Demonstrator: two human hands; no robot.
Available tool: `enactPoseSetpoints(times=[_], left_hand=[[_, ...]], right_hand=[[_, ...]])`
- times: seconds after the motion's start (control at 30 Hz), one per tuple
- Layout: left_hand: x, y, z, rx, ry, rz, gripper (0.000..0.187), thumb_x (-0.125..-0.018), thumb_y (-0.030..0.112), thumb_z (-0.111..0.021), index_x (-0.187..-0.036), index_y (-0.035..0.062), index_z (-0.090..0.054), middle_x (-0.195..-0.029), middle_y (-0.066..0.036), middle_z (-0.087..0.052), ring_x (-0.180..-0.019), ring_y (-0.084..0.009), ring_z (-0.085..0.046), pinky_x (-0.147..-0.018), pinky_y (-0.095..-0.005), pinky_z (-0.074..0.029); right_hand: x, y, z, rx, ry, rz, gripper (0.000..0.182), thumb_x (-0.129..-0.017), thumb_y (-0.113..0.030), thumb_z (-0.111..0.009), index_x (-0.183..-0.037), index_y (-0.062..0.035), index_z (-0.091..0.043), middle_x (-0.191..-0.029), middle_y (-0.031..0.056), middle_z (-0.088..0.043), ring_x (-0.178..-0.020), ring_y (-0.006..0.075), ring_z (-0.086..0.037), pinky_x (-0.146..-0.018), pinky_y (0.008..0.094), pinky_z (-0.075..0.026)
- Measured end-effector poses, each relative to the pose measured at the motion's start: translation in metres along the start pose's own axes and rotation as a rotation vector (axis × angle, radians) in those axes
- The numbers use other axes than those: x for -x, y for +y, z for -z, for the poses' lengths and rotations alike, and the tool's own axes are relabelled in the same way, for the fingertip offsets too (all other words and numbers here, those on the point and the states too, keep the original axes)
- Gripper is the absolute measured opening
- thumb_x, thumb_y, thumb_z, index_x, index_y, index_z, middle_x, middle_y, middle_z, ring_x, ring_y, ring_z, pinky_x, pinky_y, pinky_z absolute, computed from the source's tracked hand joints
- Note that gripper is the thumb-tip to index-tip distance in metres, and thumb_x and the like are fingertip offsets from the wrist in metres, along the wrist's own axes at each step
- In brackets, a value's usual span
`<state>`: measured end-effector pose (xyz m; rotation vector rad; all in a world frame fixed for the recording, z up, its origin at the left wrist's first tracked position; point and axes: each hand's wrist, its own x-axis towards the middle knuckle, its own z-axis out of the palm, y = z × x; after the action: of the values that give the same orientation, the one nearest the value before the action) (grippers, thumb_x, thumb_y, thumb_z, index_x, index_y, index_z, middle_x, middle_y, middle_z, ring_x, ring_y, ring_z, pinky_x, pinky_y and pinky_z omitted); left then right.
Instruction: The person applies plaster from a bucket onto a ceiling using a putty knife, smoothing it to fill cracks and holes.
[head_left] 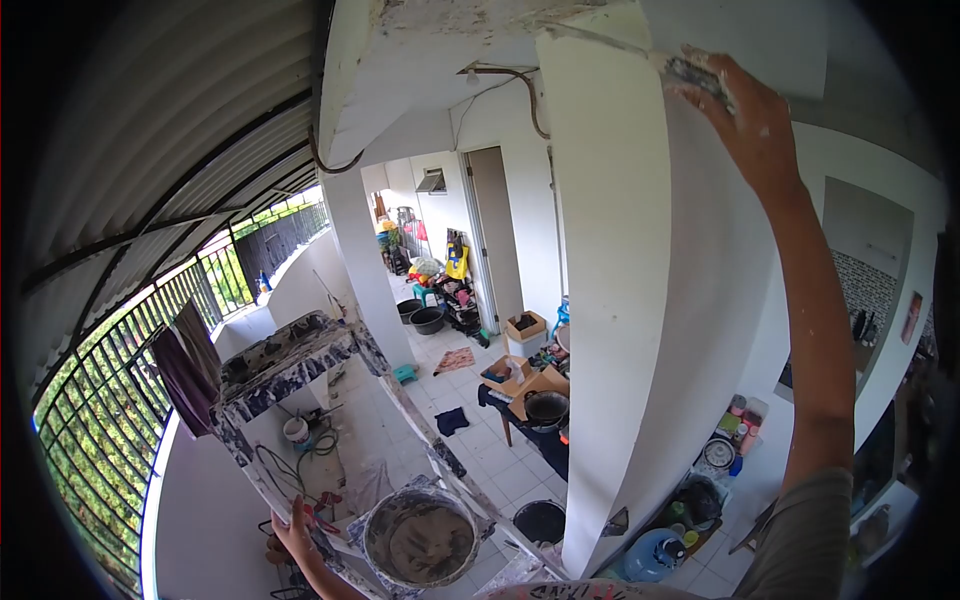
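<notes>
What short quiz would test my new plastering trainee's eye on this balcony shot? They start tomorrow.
1. True or false: the right hand presses a trowel high on the white column.
2. What does the left hand grip?
A. the ladder frame
B. a hammer
C. a broom
3. What fills the bowl near the left hand?

Key: 1 true; 2 A; 3 grey plaster mix.

Bucket (420,538) on scaffold (290,365) below left, column (640,330) right of it, railing (110,400) far left
</notes>
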<state>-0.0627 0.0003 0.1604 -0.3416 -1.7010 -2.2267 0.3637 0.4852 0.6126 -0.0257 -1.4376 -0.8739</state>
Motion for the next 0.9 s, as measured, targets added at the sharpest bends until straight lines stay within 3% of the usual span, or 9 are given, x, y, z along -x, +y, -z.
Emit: enactPoseSetpoints(times=[0.03,0.07,0.17,0.27,0.43,0.6,0.77,0.87,0.9], left_hand=[[0.0,0.0,0.001,-0.003,-0.006,-0.001,0.027,-0.087,0.015,-0.075,-0.104,0.0018,-0.059,-0.064,0.001,-0.054,-0.046,-0.0072,-0.042,-0.044,-0.0242,-0.029],[0.0,-0.001,0.001,0.004,-0.005,0.01,0.028,-0.087,0.015,-0.075,-0.105,0.0013,-0.059,-0.066,0.001,-0.055,-0.047,-0.0073,-0.043,-0.045,-0.0241,-0.029],[-0.007,-0.011,0.009,-0.008,0.0,0.017,0.033,-0.086,0.017,-0.076,-0.109,-0.0004,-0.06,-0.073,-0.001,-0.058,-0.053,-0.0079,-0.047,-0.049,-0.0236,-0.033],[-0.017,-0.027,0.019,-0.079,0.013,0.006,0.039,-0.085,0.019,-0.077,-0.113,-0.0026,-0.061,-0.083,-0.003,-0.063,-0.063,-0.0098,-0.053,-0.056,-0.0238,-0.039],[0.0,0.013,0.003,-0.182,0.017,0.128,0.046,-0.084,0.019,-0.077,-0.118,-0.0061,-0.061,-0.094,-0.008,-0.066,-0.078,-0.0149,-0.06,-0.07,-0.0274,-0.046],[-0.029,-0.047,0.032,-0.131,0.03,-0.015,0.039,-0.084,0.019,-0.077,-0.112,-0.0051,-0.062,-0.083,-0.005,-0.063,-0.064,-0.0099,-0.054,-0.057,-0.0249,-0.041],[-0.002,-0.001,-0.003,-0.065,0.06,-0.018,0.022,-0.086,0.019,-0.075,-0.087,0.0059,-0.057,-0.056,0.003,-0.042,-0.041,-0.0073,-0.037,-0.04,-0.0246,-0.028],[0.0,0.004,-0.007,-0.055,0.083,-0.007,0.022,-0.086,0.02,-0.075,-0.088,0.0056,-0.058,-0.056,0.003,-0.043,-0.042,-0.0069,-0.037,-0.04,-0.0246,-0.028],[-0.001,0.0,-0.006,-0.051,0.079,-0.015,0.022,-0.086,0.02,-0.075,-0.088,0.0055,-0.058,-0.056,0.003,-0.043,-0.042,-0.0068,-0.037,-0.04,-0.0245,-0.028]], right_hand=[[-0.007,0.009,-0.001,0.009,-0.028,-0.037,0.038,-0.082,-0.016,-0.079,-0.115,-0.0044,-0.066,-0.109,0.0137,-0.071,-0.089,0.03,-0.071,-0.078,0.0358,-0.058],[-0.017,0.013,-0.003,0.091,-0.005,0.031,0.034,-0.086,-0.023,-0.077,-0.109,-0.0022,-0.062,-0.094,0.0156,-0.072,-0.082,0.0272,-0.071,-0.073,0.0338,-0.057],[-0.037,0.028,-0.011,0.129,-0.032,0.141,0.035,-0.085,-0.023,-0.079,-0.107,-0.0018,-0.062,-0.09,0.0148,-0.071,-0.078,0.0256,-0.072,-0.069,0.0337,-0.057],[-0.05,0.009,0.0,0.252,-0.131,0.009,0.038,-0.087,-0.025,-0.074,-0.113,-0.0021,-0.059,-0.097,0.022,-0.069,-0.088,0.0375,-0.069,-0.08,0.0436,-0.055],[-0.048,0.003,0.017,0.222,-0.113,-0.1,0.032,-0.087,-0.024,-0.074,-0.101,-0.0018,-0.057,-0.086,0.0194,-0.067,-0.08,0.035,-0.069,-0.071,0.0424,-0.054],[-0.021,0.021,0.021,0.309,0.021,-0.005,0.033,-0.085,-0.024,-0.076,-0.104,-0.0029,-0.059,-0.087,0.0166,-0.069,-0.078,0.0301,-0.07,-0.069,0.0393,-0.055],[-0.018,0.037,0.039,0.218,0.014,0.117,0.037,-0.081,-0.02,-0.082,-0.107,-0.0029,-0.063,-0.089,0.0137,-0.072,-0.075,0.0206,-0.073,-0.064,0.0307,-0.058],[-0.031,0.028,0.029,0.231,-0.047,0.186,0.04,-0.079,-0.022,-0.084,-0.109,-0.0023,-0.064,-0.092,0.0124,-0.072,-0.078,0.0209,-0.073,-0.066,0.0293,-0.06],[-0.038,0.016,0.022,0.285,-0.099,0.166,0.038,-0.081,-0.024,-0.081,-0.107,-0.0031,-0.062,-0.09,0.0132,-0.071,-0.078,0.0252,-0.072,-0.068,0.0338,-0.058]])
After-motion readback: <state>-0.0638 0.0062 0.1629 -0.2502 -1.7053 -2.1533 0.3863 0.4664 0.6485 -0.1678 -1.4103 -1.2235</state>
